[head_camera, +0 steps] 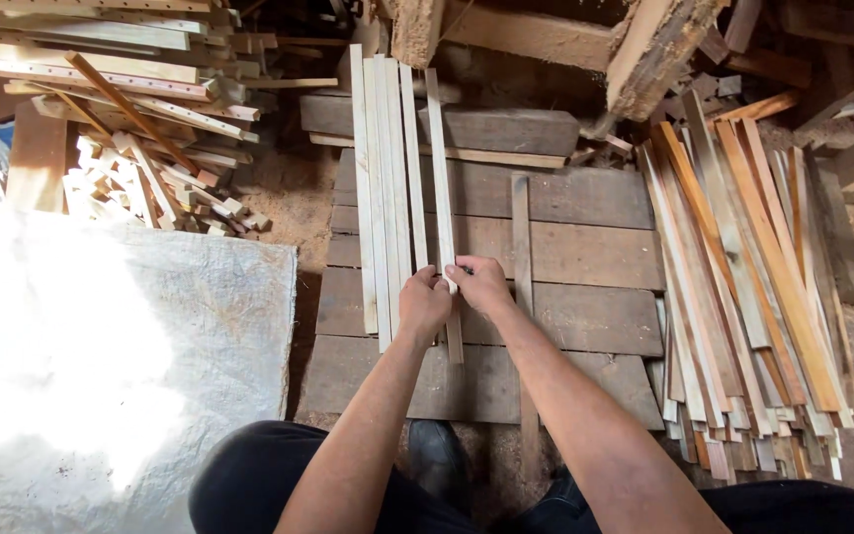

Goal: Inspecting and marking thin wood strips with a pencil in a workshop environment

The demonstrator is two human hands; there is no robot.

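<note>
while both hands meet at the middle of the platform, the left hand (424,303) and the right hand (481,284) are curled closed around one pale wooden strip (441,188), knuckles nearly touching each other. the strip is long and thin; its long axis runs almost straight away from the person, the far end pointing toward the top of the view and leaning a little to the left, the near end poking out below the hands and resting on the dark plank platform (585,257). the hands grip it in its lower third.

just left of it lie several more pale strips (383,188), laid side by side and parallel to the held one, all pointing the same way; the left hand rests over their near ends. a darker narrow slat (521,247) lies just to the right, also lengthwise.

well to the right, a heap of reddish and grey offcut strips (743,297) fans out. at upper left sits a pile of short blocks and slats (140,168), and a white sheet (101,366) covers the ground at left.
</note>
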